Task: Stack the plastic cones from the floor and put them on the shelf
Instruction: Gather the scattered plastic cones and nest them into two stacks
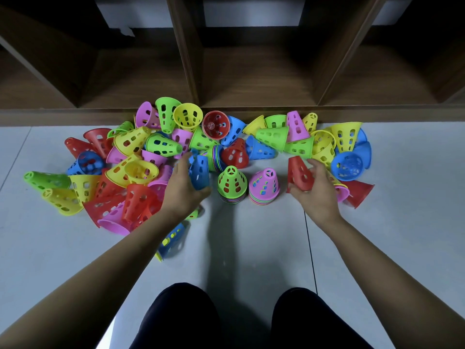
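Head view: a person reaches over dozens of loose plastic cones (141, 152) strewn across the floor (251, 248), with the shelf (251, 79) and its open compartments behind them. The left hand (185, 190) grips a blue cone (200, 172) just left of the green stack (232, 183). The right hand (315, 187) holds a red cone (299, 175) around its wall, well to the right of that stack. A pink stack (264, 185) stands upright just right of the green stack, and a third stack (217, 157) lies on its side just behind it. No cone is on the shelf. The thin, perforated cones look light, fairly stiff and slick, so each is probably best taken around its wall near the wide rim. A nested stack would likely carry most safely gripped low, at its base, so that it cannot slide apart.
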